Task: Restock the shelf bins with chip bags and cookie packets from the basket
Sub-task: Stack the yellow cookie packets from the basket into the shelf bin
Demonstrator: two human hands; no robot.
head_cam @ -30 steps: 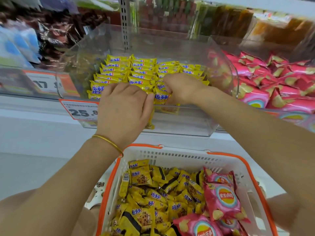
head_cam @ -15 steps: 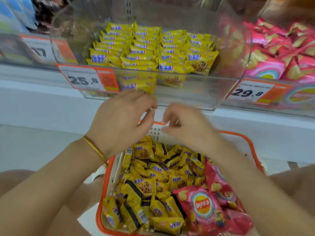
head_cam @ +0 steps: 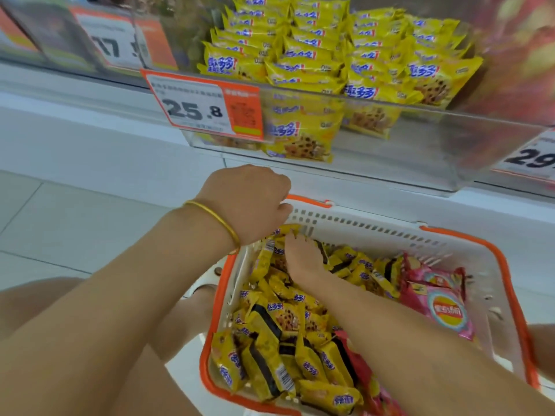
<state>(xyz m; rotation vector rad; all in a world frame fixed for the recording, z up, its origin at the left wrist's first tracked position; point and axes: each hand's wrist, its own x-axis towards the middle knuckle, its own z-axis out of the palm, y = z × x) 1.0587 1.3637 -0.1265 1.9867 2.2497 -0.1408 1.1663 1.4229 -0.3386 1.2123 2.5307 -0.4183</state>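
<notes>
A loose handful could shed slippery cookie packets [head_cam: 279,319] over the basket [head_cam: 375,232] rim onto the floor, and the shelf bin [head_cam: 420,139] looks heaped near its front lip, so added ones might slide out. The right hand [head_cam: 301,259] lies in the basket, its fingers [head_cam: 292,237] stretched close together on a yellow packet; the left hand [head_cam: 249,202] dips into the far corner, fingers hidden, so I cannot tell their state. Count: one basket, two hands, at least three chip bags [head_cam: 444,310], cookie packets too many to count.
</notes>
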